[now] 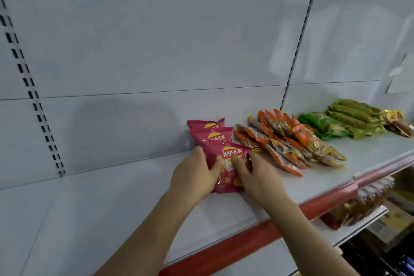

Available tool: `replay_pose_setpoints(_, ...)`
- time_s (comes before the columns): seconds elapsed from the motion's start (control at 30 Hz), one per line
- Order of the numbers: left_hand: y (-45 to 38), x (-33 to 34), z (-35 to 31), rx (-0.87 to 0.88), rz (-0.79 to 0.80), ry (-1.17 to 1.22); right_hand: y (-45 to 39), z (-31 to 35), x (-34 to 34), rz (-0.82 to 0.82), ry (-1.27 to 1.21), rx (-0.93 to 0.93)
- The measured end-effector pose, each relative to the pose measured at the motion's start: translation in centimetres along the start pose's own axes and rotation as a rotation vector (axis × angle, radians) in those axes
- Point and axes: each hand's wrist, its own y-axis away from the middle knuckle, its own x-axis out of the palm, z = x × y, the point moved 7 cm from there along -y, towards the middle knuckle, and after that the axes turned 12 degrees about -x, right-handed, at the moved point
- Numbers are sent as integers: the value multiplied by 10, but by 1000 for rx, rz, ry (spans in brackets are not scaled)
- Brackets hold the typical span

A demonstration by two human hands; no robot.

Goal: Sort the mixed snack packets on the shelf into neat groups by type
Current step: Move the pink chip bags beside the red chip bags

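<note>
A long white shelf [139, 197] runs left to right before me. Far right lie olive sticks [351, 114], then green packets [324, 124], then an orange row [289, 141], already grouped. Left of those, pink Lay's packets [216, 139] overlap in a line. My left hand [192, 177] and right hand [261, 178] press the nearest one's sides, squaring it up.

Front pink foil crisp packet [226, 159]: red-and-yellow roundel reading "Lay's" with the Chinese characters "乐事".
Second pink foil crisp packet [212, 135], just behind: same "Lay's 乐事" roundel, lower edge covered.
Third pink foil crisp packet [205, 123], rearmost: only the roundel's top shows, unreadable.
Orange, green and olive packets: print too blurred to read.
</note>
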Motion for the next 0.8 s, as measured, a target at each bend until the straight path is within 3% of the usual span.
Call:
replay_pose_setpoints(0.17, -6, 15, 6, -221, -16, 406, -7, -12, -4, -19, -442, -48)
replay_pose_setpoints(0.37, 13, 25, -4, -195, -70, 768, -10, -6, -4, 26, -871, -152)
replay_pose_setpoints(0.47, 20, 14, 3, -191, -198, 754, -13, -1, 2, 131, -866, -210)
replay_pose_setpoints(0.53, 25, 1, 12, -233, -307, 663, -21, -5, 3, 111, -811, -188)
replay_pose_setpoints(0.7, 36, -28, 45, -338, -440, 616, -46, -19, 9, 28, -209, -120)
replay_pose_setpoints(0.8, 35, -35, 56, -370, -445, 591, -55, -21, 14, 35, -134, -94)
